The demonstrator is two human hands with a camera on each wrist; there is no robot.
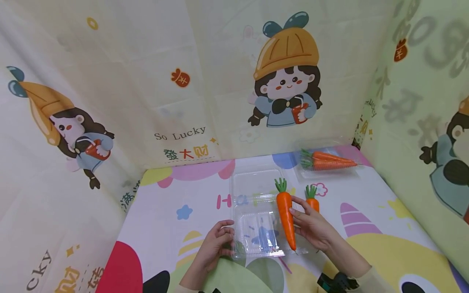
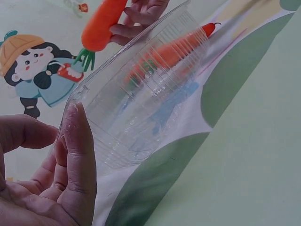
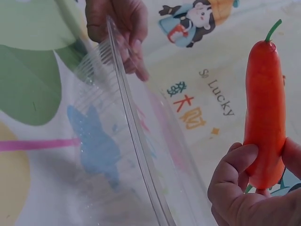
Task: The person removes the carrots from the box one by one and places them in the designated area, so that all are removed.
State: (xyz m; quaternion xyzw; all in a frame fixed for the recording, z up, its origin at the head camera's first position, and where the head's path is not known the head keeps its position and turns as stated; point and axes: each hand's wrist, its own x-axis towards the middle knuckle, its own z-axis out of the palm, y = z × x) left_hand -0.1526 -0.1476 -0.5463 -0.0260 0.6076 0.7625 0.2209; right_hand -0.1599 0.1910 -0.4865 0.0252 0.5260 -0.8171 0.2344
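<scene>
My right hand holds an orange carrot with a short green top, tilted, over the right side of an opened clear plastic box. In the right wrist view, thumb and fingers grip this carrot near its green-topped end. My left hand pinches the box's left rim, as the left wrist view shows at the box edge. The box's lid lies folded back behind it. A second carrot lies on the table, partly hidden behind my right hand.
At the back right of the table stands another clear box with several carrots inside. The patterned tablecloth reaches to printed cloth walls at the back and both sides.
</scene>
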